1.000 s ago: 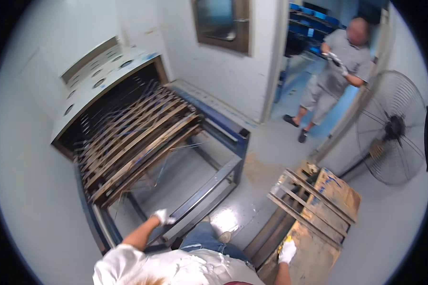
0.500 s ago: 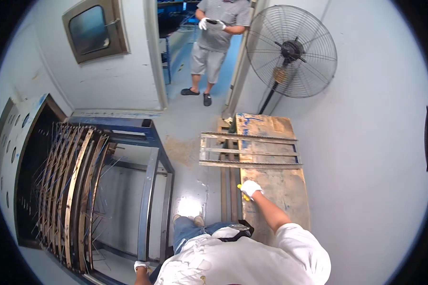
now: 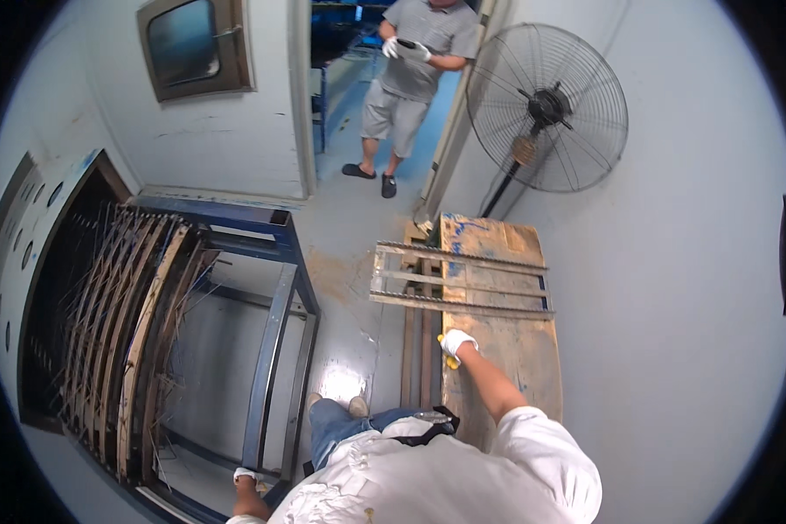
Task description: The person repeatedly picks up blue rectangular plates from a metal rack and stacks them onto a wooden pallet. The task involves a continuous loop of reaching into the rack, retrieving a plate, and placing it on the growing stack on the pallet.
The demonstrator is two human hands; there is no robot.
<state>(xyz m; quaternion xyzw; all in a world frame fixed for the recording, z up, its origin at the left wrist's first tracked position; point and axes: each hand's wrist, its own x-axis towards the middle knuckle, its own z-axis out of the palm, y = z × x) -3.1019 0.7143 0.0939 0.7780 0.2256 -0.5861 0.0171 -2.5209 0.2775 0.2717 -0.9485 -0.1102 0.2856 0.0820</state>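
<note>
My left hand point(image 3: 246, 477), in a white glove, is at the near end of a blue metal frame point(image 3: 271, 367), its fingers closed round the frame's lower corner and partly hidden. My right hand point(image 3: 458, 345), in a white glove with yellow at the fingers, lies at the left edge of a stained wooden-topped bench point(image 3: 506, 367), fingers curled over that edge. Beyond it, a flat metal rack point(image 3: 463, 281) with toothed long bars lies across the bench and overhangs its left side. Inside the blue frame, several wooden and metal racks point(image 3: 140, 323) stand in a row with thin wires sticking out.
A co-worker point(image 3: 410, 70) in grey stands in the doorway with a dark object in gloved hands. A black pedestal fan point(image 3: 548, 106) stands behind the bench. A perforated oven-like opening point(image 3: 52, 288) is at the left, and a small window point(image 3: 183, 44) is in the far wall.
The view has tilted slightly, so the doorway, fan and bench sit a little lower and to the right. My left hand has shifted slightly along the frame; my right hand stays at the bench edge.
</note>
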